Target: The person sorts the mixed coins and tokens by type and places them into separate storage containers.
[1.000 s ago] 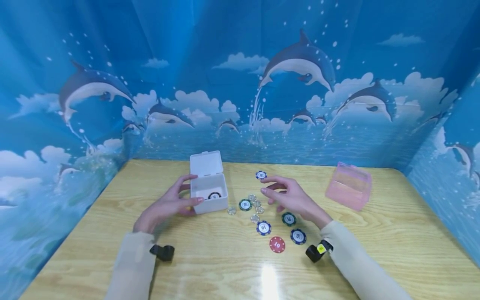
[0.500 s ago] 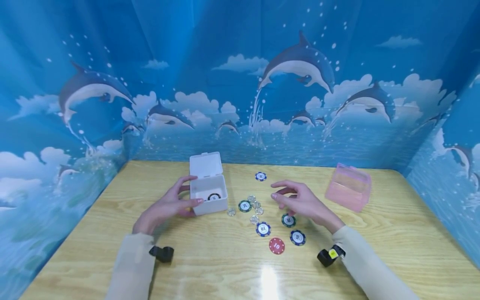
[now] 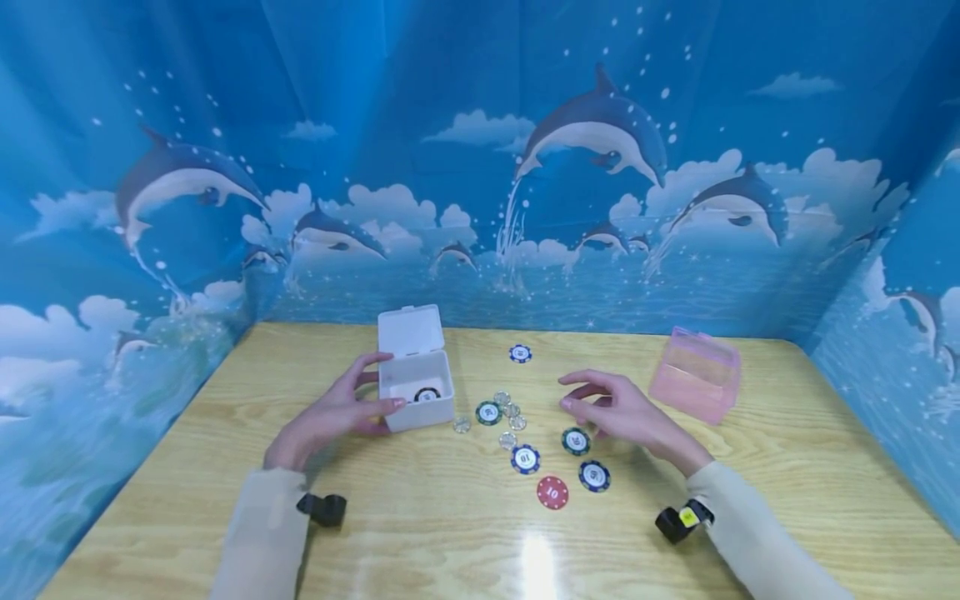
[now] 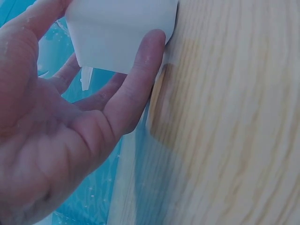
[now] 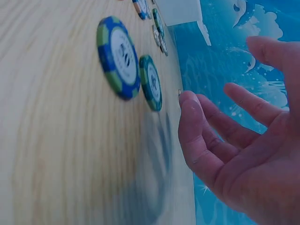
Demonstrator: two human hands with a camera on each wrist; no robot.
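My left hand (image 3: 341,408) grips the left side of a small white box (image 3: 431,416), whose hinged lid (image 3: 410,331) stands raised at the back. Inside lies a dark-edged poker chip (image 3: 427,394). In the left wrist view, thumb and fingers spread around the white box (image 4: 117,42). Held over the table with loosely bent fingers and nothing in them, my right hand (image 3: 615,404) is nearest to a green poker chip (image 3: 576,442). The right wrist view shows this green chip (image 5: 151,83) beside a blue one (image 5: 119,58), both flat on the wood.
Between the hands lie another green chip (image 3: 489,413), several clear round tokens (image 3: 507,441), a blue chip (image 3: 525,459) and a red chip (image 3: 552,492). One blue chip (image 3: 521,354) sits farther back. A translucent pink box (image 3: 697,375) stands at the back right, before a dolphin-print curtain (image 3: 480,242).
My right hand has drawn back to the right, away from the far blue chip and the clear tokens. The left hand and white box stay in place.
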